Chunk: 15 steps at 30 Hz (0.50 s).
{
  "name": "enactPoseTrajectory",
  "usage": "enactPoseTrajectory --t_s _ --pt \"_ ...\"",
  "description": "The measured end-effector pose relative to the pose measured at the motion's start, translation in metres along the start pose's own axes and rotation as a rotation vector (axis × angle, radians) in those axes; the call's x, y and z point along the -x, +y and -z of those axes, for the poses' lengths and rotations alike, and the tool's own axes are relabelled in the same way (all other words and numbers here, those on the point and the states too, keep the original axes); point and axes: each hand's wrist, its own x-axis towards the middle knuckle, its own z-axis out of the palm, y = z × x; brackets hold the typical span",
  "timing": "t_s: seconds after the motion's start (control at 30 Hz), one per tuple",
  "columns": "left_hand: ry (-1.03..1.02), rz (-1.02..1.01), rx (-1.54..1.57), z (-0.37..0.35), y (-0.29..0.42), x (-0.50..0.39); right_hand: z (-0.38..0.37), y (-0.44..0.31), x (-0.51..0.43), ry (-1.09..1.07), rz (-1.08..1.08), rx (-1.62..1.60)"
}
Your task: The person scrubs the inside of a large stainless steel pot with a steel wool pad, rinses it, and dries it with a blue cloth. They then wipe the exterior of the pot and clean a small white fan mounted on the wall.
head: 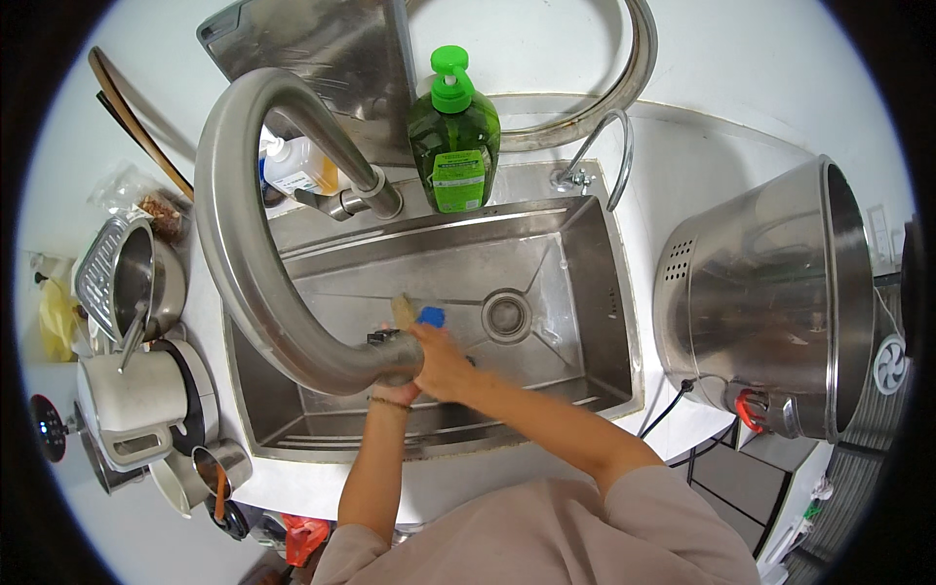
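Both my hands are low over the stainless steel sink [541, 256], close together under the end of the thick gooseneck faucet [227, 241]. My right hand [442, 362] is bent inward, slightly blurred, its fingers mostly turned from view. A small blue object [431, 316] and a tan, elongated object [402, 311] show just beyond its knuckles; whether they are held or lying in the sink is unclear. My left hand [398, 393] is largely covered by the spout, with a thin bracelet at the wrist. The drain [506, 314] lies right of the hands.
A green pump bottle [455, 153] stands behind the sink, beside a clear pump bottle [300, 167] and a cutting board [336, 66]. A slim curved tap [621, 157] rises at the back right. A large steel pot [753, 292] stands right; pots [164, 278] crowd the left.
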Motion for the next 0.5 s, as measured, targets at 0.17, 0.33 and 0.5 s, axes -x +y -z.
enactPoseTrajectory --t_s 0.17,0.33,0.5 --pt "0.001 0.026 -0.169 -0.007 0.003 -0.012 -0.002 -0.004 0.017 0.034 0.23 -0.067" --pt "0.145 -0.013 -0.117 -0.015 -0.014 0.014 -0.008 0.02 -0.019 0.093 0.025 -0.037" --pt "-0.306 0.242 -0.058 -0.035 -0.017 0.025 0.014 0.042 -0.051 -0.575 -0.621 -0.435"
